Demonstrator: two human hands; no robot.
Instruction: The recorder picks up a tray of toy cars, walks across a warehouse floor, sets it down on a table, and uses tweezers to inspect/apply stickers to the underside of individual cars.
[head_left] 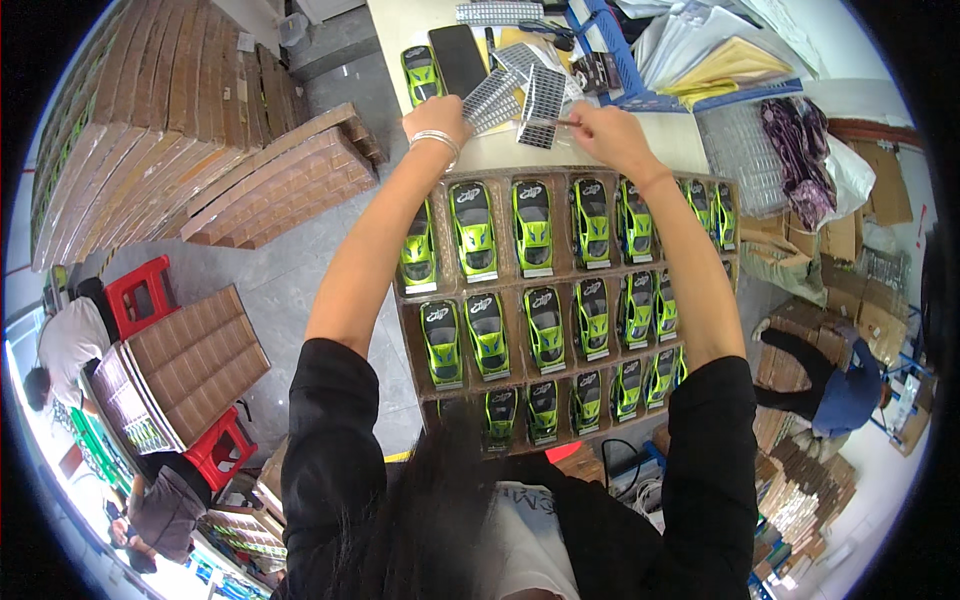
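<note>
My left hand (437,120), a white bracelet at its wrist, is closed at the table's near edge. It is beside the corner of a gridded sheet of small silver stickers (492,95); what its fingers hold is hidden. My right hand (612,138) pinches a thin brownish stick-like thing (568,122) close to a darker gridded sheet (541,105). One lime-green toy car (421,74) lies beyond my left hand, next to a black phone (457,60). Below my arms, a compartmented tray (505,282) holds rows of lime-green toy cars (534,230) with black roofs.
Blue racks with papers and yellow envelopes (715,65) stand at the table's far right. Stacked brown trays (150,120) rise at the left, near red stools (140,295). Other people work at the far left (170,510) and right (835,385). Plastic-wrapped goods (800,160) lie right of the table.
</note>
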